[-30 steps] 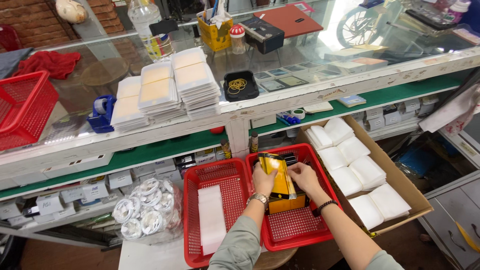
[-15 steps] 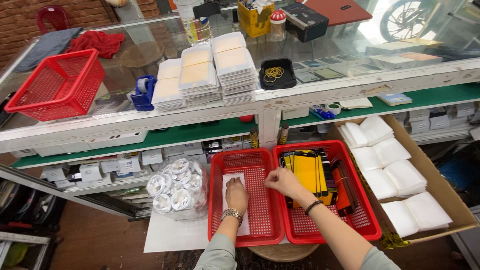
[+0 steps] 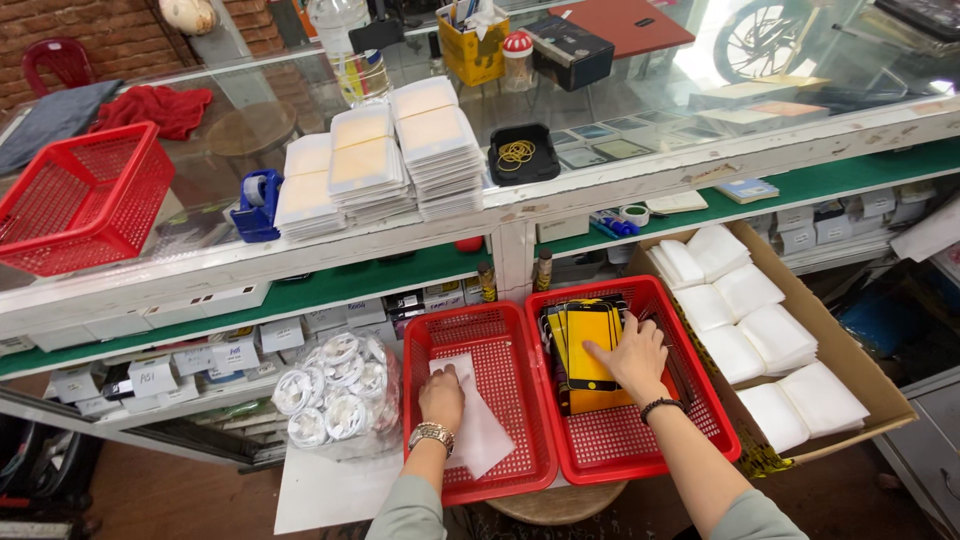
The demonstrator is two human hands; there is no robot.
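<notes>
1. Round wooden stool point(image 3: 555, 503): bears two red baskets point(image 3: 500, 345) side by side, touching.
2. Glass countertop point(image 3: 640, 105): stacks of white packets point(image 3: 380, 160), blue tape dispenser point(image 3: 255, 205), empty red basket point(image 3: 80, 200), black tray point(image 3: 522, 155).

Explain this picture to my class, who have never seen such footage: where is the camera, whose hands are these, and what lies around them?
The camera sits on a person's head and looks down, so both hands are the wearer's own. The left hand, with a wristwatch, presses flat on a white sheet in the left red basket. The right hand rests on a stack of yellow and black flat packets in the right red basket. Neither hand grips anything. Beside them stands a cardboard box of white pouches; above, a glass counter carries stacked packets.
</notes>
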